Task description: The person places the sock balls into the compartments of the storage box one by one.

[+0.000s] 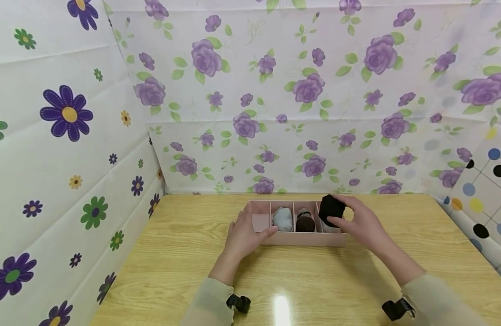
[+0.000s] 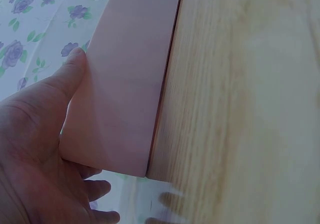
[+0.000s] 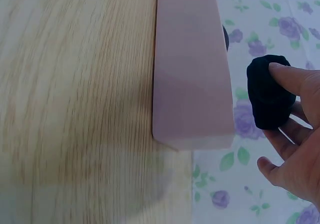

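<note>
A long pink divided storage box (image 1: 303, 239) stands on the table. My left hand (image 1: 243, 235) holds its left end, the thumb along the front rim (image 2: 75, 104) and the fingers around the end wall. My right hand (image 1: 362, 222) pinches a black rolled-up sock (image 1: 331, 210) between thumb and fingers, above the rightmost compartment. In the right wrist view the black sock (image 3: 270, 92) is apart from the box. A light blue-grey rolled sock (image 1: 283, 219) and a dark brown one (image 1: 305, 222) lie in the middle compartments. Something pale in the rightmost compartment is partly hidden.
The box stands near the back of a wood-grain table (image 1: 311, 276). A purple-rose cloth (image 1: 275, 90) hangs behind it, with a flower-print cloth (image 1: 50, 158) at the left and a dotted cloth (image 1: 487, 194) at the right.
</note>
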Available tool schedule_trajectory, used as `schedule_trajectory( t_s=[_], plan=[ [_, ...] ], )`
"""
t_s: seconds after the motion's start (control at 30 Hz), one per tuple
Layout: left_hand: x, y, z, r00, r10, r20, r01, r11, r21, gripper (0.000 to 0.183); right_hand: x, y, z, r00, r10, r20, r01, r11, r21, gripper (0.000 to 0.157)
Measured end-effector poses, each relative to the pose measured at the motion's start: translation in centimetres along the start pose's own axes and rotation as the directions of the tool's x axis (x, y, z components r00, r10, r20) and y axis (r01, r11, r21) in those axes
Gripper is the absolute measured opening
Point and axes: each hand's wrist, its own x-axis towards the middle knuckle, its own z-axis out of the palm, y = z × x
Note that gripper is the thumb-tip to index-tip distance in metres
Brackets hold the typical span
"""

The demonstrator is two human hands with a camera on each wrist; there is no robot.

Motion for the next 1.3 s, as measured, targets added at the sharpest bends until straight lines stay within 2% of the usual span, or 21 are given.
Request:
schedule_trajectory(
  t_s=[0.33, 0.6, 0.73, 0.93, 1.17, 1.3],
  plan=[
    [-0.1, 0.1, -0.2, 1.000, 0.003, 0.005, -0.003, 1.000, -0.003, 0.124, 1.7, -1.9, 2.5, 0.999, -0.031, 0.018, 0.029, 0.996, 0.087, 0.071],
    [0.1, -0.3, -0.3, 1.000, 0.016, 0.006, -0.016, 1.000, -0.019, 0.126, 2.7, -3.5, 4.0, 0.999, -0.034, 0.031, 0.032, 0.996, 0.088, 0.071],
    [0.1, -0.6, -0.4, 0.999, 0.030, 0.028, -0.029, 0.999, -0.035, 0.124, 3.1, -4.1, 4.6, 0.998, -0.054, 0.042, 0.051, 0.996, 0.073, 0.070],
    [0.3, -1.0, -0.8, 0.996, 0.068, 0.062, -0.065, 0.997, -0.043, 0.119, 3.7, -5.0, 5.5, 0.997, -0.074, 0.014, 0.074, 0.997, 0.021, 0.067],
    [0.2, -1.3, -1.2, 0.992, 0.092, 0.084, -0.084, 0.993, -0.085, 0.116, 4.7, -6.2, 7.0, 0.994, -0.054, 0.096, 0.038, 0.987, 0.154, 0.071],
    [0.2, -1.7, -1.1, 0.992, 0.095, 0.086, -0.087, 0.992, -0.096, 0.116, 5.5, -6.7, 8.0, 0.993, -0.081, 0.089, 0.068, 0.988, 0.136, 0.071]
  ],
)
